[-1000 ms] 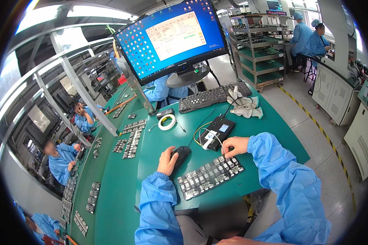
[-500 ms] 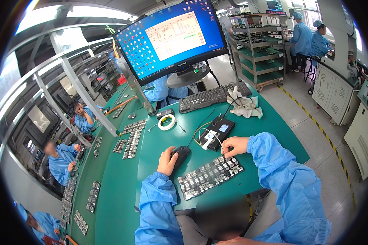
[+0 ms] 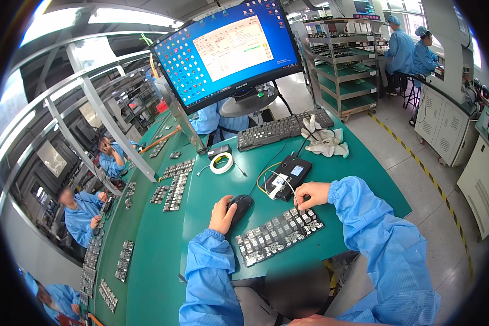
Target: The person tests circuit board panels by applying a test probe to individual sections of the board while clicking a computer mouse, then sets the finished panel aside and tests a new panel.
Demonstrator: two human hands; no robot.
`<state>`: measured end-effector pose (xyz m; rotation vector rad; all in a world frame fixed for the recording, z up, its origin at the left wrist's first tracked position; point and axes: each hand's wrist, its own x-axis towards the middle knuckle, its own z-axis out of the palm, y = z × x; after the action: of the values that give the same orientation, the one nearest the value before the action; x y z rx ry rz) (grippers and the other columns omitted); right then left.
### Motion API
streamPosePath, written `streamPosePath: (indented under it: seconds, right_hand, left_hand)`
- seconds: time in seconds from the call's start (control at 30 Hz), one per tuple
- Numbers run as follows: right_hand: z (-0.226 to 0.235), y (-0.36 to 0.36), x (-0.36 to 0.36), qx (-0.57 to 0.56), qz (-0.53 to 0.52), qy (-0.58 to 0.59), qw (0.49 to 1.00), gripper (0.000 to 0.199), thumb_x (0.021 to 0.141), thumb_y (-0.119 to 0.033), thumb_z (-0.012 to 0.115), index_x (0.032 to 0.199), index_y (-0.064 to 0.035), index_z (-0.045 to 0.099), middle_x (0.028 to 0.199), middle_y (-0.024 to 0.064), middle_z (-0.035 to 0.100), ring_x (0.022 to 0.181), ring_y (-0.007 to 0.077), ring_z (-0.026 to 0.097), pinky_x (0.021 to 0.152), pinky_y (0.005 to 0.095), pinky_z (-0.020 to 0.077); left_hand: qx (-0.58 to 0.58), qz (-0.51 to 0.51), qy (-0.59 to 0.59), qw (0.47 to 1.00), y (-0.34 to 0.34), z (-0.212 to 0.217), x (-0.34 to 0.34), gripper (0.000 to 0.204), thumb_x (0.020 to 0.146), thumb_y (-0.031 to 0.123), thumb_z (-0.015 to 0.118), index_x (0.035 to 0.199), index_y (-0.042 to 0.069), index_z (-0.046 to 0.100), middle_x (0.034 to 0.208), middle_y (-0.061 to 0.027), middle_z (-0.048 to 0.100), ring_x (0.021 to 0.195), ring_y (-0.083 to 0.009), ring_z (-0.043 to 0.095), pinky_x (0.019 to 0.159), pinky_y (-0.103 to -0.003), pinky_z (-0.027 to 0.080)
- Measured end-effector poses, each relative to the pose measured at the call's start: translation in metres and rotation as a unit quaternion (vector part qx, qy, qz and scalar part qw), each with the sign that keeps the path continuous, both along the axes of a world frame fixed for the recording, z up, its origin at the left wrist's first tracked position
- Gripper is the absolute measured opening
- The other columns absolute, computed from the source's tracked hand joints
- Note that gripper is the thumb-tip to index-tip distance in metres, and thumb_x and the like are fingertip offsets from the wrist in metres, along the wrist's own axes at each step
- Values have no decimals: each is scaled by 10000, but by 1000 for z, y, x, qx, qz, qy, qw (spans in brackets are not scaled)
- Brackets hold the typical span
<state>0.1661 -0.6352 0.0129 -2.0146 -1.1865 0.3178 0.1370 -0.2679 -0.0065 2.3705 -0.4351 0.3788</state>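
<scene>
My left hand [image 3: 221, 215] is curved round the left side of a black computer mouse [image 3: 243, 207], which it grips on the green table. With fingertips pinched together, my right hand [image 3: 312, 195] holds the end of a thin white cable [image 3: 292, 187] down at the far edge of a panel of small circuit boards [image 3: 270, 237]. The cable's tip is hidden by the fingers and too small to make out. That panel lies flat between my forearms. Behind it, a black box with a small lit screen [image 3: 297, 170] is joined to the white cable.
A monitor [image 3: 228, 51] stands at the back, with a keyboard [image 3: 271, 131] and white gloves [image 3: 325, 138] before it. A white cable coil [image 3: 221, 163] and more board panels [image 3: 177, 187] lie leftward. Co-workers sit at the far left; a tray rack [image 3: 345, 70] stands beyond the table.
</scene>
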Motion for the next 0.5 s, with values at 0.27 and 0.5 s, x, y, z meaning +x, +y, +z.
streamPosePath:
  seconds: [0.27,0.5]
  right_hand:
    - [-2,0,1,6,2,6,1000,236,800,-212,702,745,-4,604,926,109,649,905,252,625,811,357,482]
    - [-1,0,0,4,1,6,1000,234,799,-210,700,745,-3,605,927,109,648,907,252,626,814,357,482]
  left_hand:
    - [-14,6,-4,1000,1,-2,1,420,915,306,546,1256,64,505,1104,-192,581,1054,-328,533,939,-410,399]
    - [3,0,1,1000,0,1,0,399,937,255,528,1270,39,483,1110,-207,559,1063,-319,524,956,-385,388]
